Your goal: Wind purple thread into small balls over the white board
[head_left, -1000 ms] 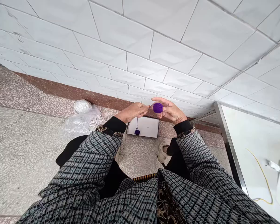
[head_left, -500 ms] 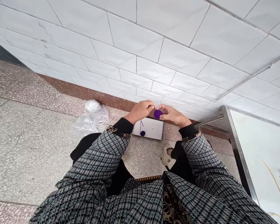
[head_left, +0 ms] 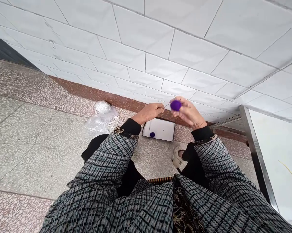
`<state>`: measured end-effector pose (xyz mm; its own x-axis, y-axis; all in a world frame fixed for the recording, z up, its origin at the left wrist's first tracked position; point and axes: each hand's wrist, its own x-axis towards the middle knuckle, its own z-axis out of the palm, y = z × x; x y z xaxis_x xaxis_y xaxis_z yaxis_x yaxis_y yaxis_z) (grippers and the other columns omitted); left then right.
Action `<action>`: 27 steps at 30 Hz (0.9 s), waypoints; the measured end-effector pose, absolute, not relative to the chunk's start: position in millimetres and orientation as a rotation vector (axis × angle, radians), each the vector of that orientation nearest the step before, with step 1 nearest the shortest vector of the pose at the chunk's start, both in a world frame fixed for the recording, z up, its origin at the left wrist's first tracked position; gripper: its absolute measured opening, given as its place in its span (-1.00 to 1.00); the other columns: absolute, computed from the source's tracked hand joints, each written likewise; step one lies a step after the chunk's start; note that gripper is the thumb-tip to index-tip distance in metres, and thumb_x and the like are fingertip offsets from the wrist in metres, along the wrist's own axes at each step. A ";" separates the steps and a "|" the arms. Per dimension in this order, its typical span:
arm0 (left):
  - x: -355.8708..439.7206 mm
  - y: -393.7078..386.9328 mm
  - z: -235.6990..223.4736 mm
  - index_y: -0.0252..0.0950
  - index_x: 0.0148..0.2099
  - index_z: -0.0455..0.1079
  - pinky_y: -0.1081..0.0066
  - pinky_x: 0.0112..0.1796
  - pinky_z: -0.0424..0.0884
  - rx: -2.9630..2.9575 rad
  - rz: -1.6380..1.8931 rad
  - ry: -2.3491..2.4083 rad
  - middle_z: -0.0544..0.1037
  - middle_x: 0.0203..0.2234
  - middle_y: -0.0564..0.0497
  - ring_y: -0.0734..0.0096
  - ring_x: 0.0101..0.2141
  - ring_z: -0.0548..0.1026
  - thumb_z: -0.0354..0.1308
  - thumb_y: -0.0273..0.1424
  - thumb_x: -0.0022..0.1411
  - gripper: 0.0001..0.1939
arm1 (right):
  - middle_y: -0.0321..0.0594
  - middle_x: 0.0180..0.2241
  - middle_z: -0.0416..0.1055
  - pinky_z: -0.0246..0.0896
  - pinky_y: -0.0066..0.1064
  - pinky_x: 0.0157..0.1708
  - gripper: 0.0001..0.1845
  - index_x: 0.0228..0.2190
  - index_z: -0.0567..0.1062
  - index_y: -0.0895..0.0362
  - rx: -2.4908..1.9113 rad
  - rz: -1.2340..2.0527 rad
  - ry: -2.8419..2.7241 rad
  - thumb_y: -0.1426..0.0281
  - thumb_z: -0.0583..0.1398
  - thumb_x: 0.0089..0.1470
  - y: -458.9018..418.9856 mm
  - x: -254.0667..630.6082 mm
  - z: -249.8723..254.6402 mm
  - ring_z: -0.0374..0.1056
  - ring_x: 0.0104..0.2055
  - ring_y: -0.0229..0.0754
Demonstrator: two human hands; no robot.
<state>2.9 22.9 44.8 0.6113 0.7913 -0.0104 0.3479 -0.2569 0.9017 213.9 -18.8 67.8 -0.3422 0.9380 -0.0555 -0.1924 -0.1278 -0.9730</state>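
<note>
My right hand (head_left: 188, 114) holds a purple ball of yarn (head_left: 176, 105) between its fingers, raised above the floor near the wall. A dark strand of yarn (head_left: 167, 105) runs taut from this ball to my left hand (head_left: 150, 112), whose fingers are pinched on it. Below my hands lies a shallow white box (head_left: 163, 128) with dark edges. Inside it, toward the left, rests a second, smaller purple yarn ball (head_left: 152, 134), with a thin strand leading up toward my left hand.
On the floor to the left are a white yarn ball (head_left: 102, 106), a clear plastic bag (head_left: 98, 123) and loose white cord (head_left: 114, 123). A white-topped table with a metal edge (head_left: 256, 149) stands at right. The tiled wall (head_left: 136, 77) rises just ahead.
My right hand has moved up and to the right with the purple yarn ball, away from my left hand. The strand between them now shows stretched. The view has shifted slightly.
</note>
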 end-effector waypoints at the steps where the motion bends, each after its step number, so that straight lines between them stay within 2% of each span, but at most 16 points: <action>1: 4.7 20.6 45.9 -0.28 -0.43 0.36 0.37 -0.26 0.20 1.844 0.513 0.815 0.39 -0.52 0.08 0.39 -0.42 0.32 0.08 -0.43 0.30 -0.79 | -0.25 -0.22 0.49 0.41 -0.40 -0.31 -0.48 -0.16 0.38 0.08 -0.929 1.509 -1.159 0.26 0.46 -0.10 -16.1 213.4 67.8 0.41 -0.36 -0.30; 3: 7.3 15.1 50.0 -0.30 -0.42 0.41 0.38 -0.22 0.23 1.848 0.421 0.618 0.44 -0.49 0.07 0.41 -0.40 0.36 0.11 -0.43 0.27 -0.81 | -0.29 -0.27 0.46 0.38 -0.41 -0.32 -0.52 -0.19 0.35 0.07 -1.064 1.321 -1.098 0.26 0.44 -0.07 -10.1 210.6 62.1 0.38 -0.38 -0.31; 5: 5.9 12.1 55.2 -0.31 -0.43 0.43 0.39 -0.24 0.23 1.844 0.405 0.584 0.45 -0.49 0.07 0.44 -0.41 0.36 0.13 -0.45 0.24 -0.82 | -0.33 -0.36 0.42 0.30 -0.43 -0.37 -0.58 -0.25 0.36 0.08 -1.304 1.286 -1.236 0.34 0.42 -0.10 -7.3 206.9 52.8 0.32 -0.40 -0.30; 7: 0.1 14.0 58.7 -0.32 -0.43 0.43 0.39 -0.28 0.20 1.808 0.432 0.678 0.41 -0.53 0.08 0.46 -0.44 0.32 0.14 -0.46 0.22 -0.84 | -0.33 -0.39 0.42 0.23 -0.45 -0.39 -0.63 -0.28 0.42 0.12 -1.415 1.445 -1.487 0.43 0.41 -0.17 -9.3 204.7 47.1 0.29 -0.39 -0.30; 10: -9.2 21.6 58.1 -0.33 -0.45 0.41 0.41 -0.35 0.16 1.723 0.437 0.814 0.32 -0.58 0.11 0.50 -0.50 0.24 0.13 -0.49 0.18 -0.85 | -0.30 -0.31 0.48 0.30 -0.47 -0.35 -0.61 -0.25 0.49 0.15 -1.162 1.779 -1.611 0.48 0.40 -0.21 -16.7 207.1 52.0 0.33 -0.32 -0.29; 12: -11.4 24.6 55.4 -0.34 -0.46 0.40 0.43 -0.39 0.10 1.638 0.465 0.822 0.27 -0.61 0.11 0.52 -0.53 0.19 0.11 -0.50 0.16 -0.85 | -0.28 -0.25 0.50 0.36 -0.44 -0.35 -0.55 -0.19 0.47 0.14 -0.982 1.841 -1.455 0.44 0.42 -0.18 -20.0 211.6 60.4 0.37 -0.34 -0.30; 16: -7.1 22.5 51.4 -0.36 -0.44 0.44 0.46 -0.47 -0.03 1.416 0.626 0.735 0.16 -0.66 0.13 0.58 -0.60 0.06 0.10 -0.48 0.17 -0.85 | -0.18 -0.17 0.52 0.36 -0.44 -0.46 -0.41 -0.14 0.43 0.12 -0.800 1.689 -1.157 0.19 0.48 -0.16 -18.2 220.9 70.6 0.32 -0.42 -0.34; 21: -3.4 19.8 48.3 -0.32 -0.33 0.47 0.48 -0.52 -0.16 1.159 0.824 0.706 0.07 -0.66 0.22 0.60 -0.62 -0.08 0.21 -0.42 0.09 -0.92 | -0.11 -0.08 0.49 0.45 -0.37 -0.47 -0.37 -0.16 0.42 0.03 -0.776 1.423 -0.939 0.01 0.48 -0.16 -9.4 231.3 74.2 0.30 -0.33 -0.24; 24: -0.8 17.9 45.8 -0.30 -0.30 0.47 0.48 -0.51 -0.12 1.172 0.859 0.734 0.07 -0.66 0.24 0.58 -0.61 -0.06 0.25 -0.35 0.13 -0.88 | -0.11 -0.04 0.48 0.53 -0.33 -0.36 -0.44 -0.17 0.40 0.02 -0.795 1.336 -0.918 0.01 0.46 -0.08 -1.4 232.8 73.6 0.34 -0.27 -0.20; 27: 3.4 12.3 45.8 -0.31 -0.31 0.51 0.48 -0.47 0.07 1.406 0.770 0.762 0.24 -0.62 0.17 0.54 -0.56 0.13 0.25 -0.29 0.20 -0.83 | -0.14 -0.12 0.46 0.50 -0.34 -0.26 -0.54 -0.17 0.38 0.05 -0.920 1.249 -0.961 0.10 0.40 0.03 7.9 225.1 63.9 0.36 -0.25 -0.23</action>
